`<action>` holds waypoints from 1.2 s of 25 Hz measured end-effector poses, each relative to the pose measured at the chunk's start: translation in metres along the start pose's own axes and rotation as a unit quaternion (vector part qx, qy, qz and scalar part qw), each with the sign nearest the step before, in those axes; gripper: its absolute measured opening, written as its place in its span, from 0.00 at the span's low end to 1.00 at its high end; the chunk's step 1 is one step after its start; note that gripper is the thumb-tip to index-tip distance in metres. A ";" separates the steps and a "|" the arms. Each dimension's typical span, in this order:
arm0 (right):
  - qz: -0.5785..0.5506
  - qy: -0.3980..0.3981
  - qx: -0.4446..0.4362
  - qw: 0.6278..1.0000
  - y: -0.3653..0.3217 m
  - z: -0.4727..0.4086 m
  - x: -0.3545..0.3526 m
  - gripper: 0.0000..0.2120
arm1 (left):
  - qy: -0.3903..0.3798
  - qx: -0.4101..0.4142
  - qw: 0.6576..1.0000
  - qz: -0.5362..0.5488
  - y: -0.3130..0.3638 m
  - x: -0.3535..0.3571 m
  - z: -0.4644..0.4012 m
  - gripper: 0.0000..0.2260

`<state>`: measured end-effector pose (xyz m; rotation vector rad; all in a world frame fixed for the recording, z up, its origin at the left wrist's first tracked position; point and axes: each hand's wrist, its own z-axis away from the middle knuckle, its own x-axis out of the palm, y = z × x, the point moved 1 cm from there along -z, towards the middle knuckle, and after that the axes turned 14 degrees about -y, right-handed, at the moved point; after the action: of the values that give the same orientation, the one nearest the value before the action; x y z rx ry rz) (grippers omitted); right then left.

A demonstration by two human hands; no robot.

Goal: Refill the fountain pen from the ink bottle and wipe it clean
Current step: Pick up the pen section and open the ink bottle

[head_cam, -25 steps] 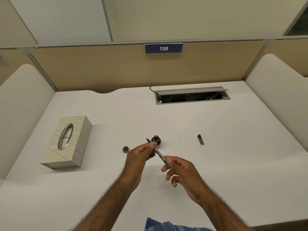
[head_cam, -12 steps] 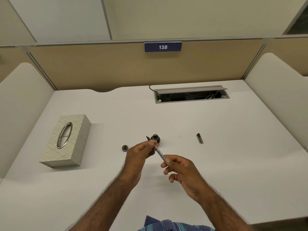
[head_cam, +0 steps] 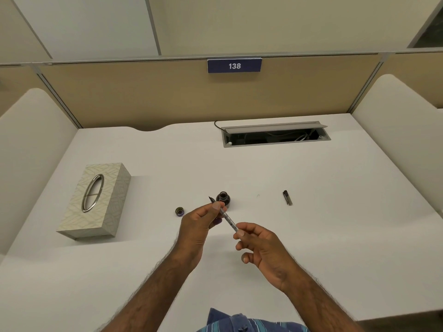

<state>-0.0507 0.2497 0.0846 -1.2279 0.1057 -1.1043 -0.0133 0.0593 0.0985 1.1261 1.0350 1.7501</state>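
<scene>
both hands hold the fountain pen (head_cam: 227, 218) above the middle of the table (head_cam: 335, 224), a bit toward the near edge. the left hand (head_cam: 200, 226) is closed on the pen's front section, thumb tip on top, w/ the dark nib sticking out past the fingers and pointing up-left toward the far edge. the right hand (head_cam: 261, 248) pinches the back end of the clear part of the pen between thumb and forefinger; its other fingers are curled loose under it. the pen lies slanted, nib end farther away, tail end nearer the person. whether there's ink inside the clear part can't be made out at this res.

the ink bottle (head_cam: 223, 199) stands uncapped on the table just behind the left hand, mouth open, right next to the nib but apart from it. its cap (head_cam: 179, 211) lies on the table to the left of the bottle, near the left hand. a small dark pen piece, prob. the pen cap (head_cam: 287, 197), lies well off to the right of the bottle. a patterned tissue box (head_cam: 96, 200) w/ an oval metal opening sits by the table's left edge. a cable tray (head_cam: 275, 134) w/ lid open sits at the far edge.
</scene>
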 end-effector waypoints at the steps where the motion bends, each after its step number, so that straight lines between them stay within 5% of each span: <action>1: -0.004 0.004 -0.001 1.000 0.001 -0.001 -0.001 0.15 | 0.002 -0.001 1.000 0.001 0.000 0.000 0.000 0.10; 22: 0.002 0.029 -0.017 0.999 0.008 0.006 -0.037 0.12 | 0.055 -0.002 0.997 0.057 0.009 -0.012 -0.007 0.11; 30: 0.137 0.245 -0.075 0.957 -0.011 -0.027 -0.071 0.09 | 0.069 -0.019 0.995 0.067 0.008 -0.012 -0.003 0.08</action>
<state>-0.1098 0.2829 0.0491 -1.0099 0.7290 -1.1479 -0.0145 0.0446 0.1018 1.0849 1.0221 1.9696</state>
